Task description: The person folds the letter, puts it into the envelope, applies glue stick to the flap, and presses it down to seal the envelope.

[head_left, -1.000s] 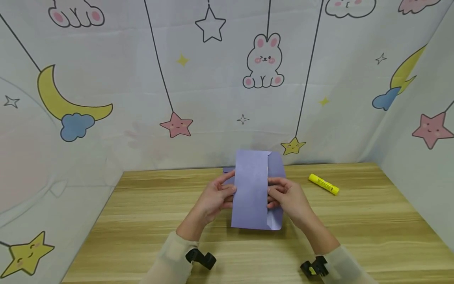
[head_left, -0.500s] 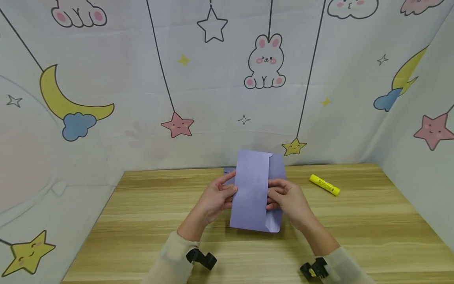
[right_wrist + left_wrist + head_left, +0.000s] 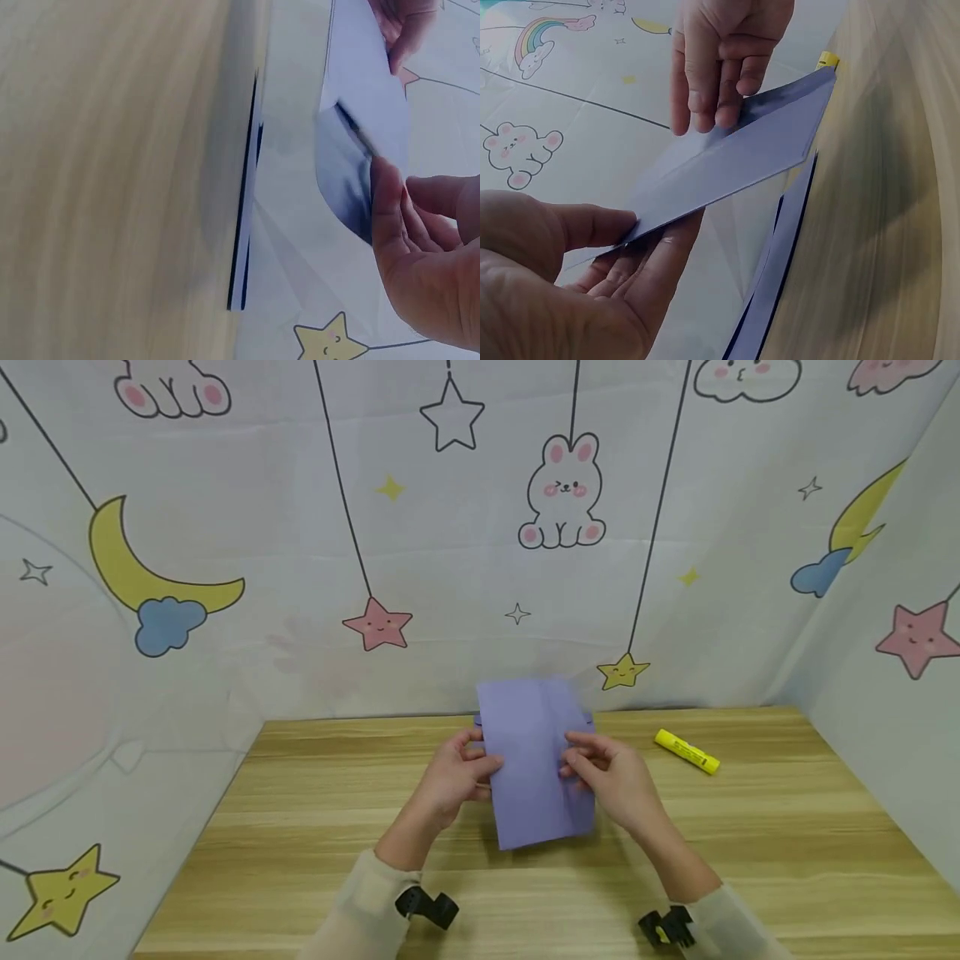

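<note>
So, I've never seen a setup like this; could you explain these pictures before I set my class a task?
There's no machine: the grip is simply a person's bare left hand and right hand. The wide pictures come from a camera worn on the head; the two closer ones come from the left wrist camera and right wrist camera. On the wood-grained table lie a yellow tube and, farther back, a second purple piece, mostly hidden in the head view. The left hand pinches one edge of a folded purple paper, perhaps an envelope, raised above the table. The right hand is at its opposite side, fingers loose; whether they touch it is unclear.
</note>
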Demonstrator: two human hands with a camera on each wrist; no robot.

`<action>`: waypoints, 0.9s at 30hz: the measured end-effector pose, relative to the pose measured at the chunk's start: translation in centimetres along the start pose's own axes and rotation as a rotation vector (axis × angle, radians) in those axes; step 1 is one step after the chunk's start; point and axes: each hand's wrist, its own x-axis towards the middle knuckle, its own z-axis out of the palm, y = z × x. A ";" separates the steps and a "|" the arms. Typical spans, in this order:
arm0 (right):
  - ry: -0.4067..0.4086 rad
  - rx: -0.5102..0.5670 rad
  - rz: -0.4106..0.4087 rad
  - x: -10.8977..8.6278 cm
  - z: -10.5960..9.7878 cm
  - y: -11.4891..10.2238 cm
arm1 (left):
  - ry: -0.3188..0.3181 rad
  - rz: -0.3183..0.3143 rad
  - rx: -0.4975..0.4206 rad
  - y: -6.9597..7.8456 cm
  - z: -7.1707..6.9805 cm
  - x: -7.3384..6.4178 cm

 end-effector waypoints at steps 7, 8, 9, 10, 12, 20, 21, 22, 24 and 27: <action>0.128 -0.080 -0.016 0.4 -1.1 -0.1 | 0.110 0.020 -0.152 -0.2 -0.3 0.4; 0.133 -0.081 0.003 0.4 -1.2 -0.1 | 0.121 0.028 -0.171 -0.2 -0.3 0.4; 0.131 -0.071 0.030 0.5 -1.2 0.0 | 0.129 0.038 -0.189 -0.2 -0.3 0.5; 0.123 -0.045 0.060 0.5 -1.2 0.0 | 0.137 0.048 -0.208 -0.2 -0.2 0.5; 0.098 0.027 0.127 0.6 -1.1 0.2 | 0.152 0.065 -0.247 -0.4 -0.1 0.6; -0.056 0.300 0.291 0.6 0.0 0.7 | 0.116 0.099 -0.352 -0.9 0.7 0.2; -0.061 0.317 0.291 0.6 0.1 0.7 | 0.110 0.097 -0.354 -1.0 0.8 0.2; -0.061 0.331 0.288 0.6 0.2 0.7 | 0.103 0.096 -0.353 -1.0 0.8 0.1; -0.056 0.338 0.283 0.5 0.3 0.6 | 0.090 0.090 -0.356 -1.0 0.9 0.0; -0.043 0.326 0.274 0.5 0.2 0.5 | 0.078 0.085 -0.376 -1.1 0.8 0.0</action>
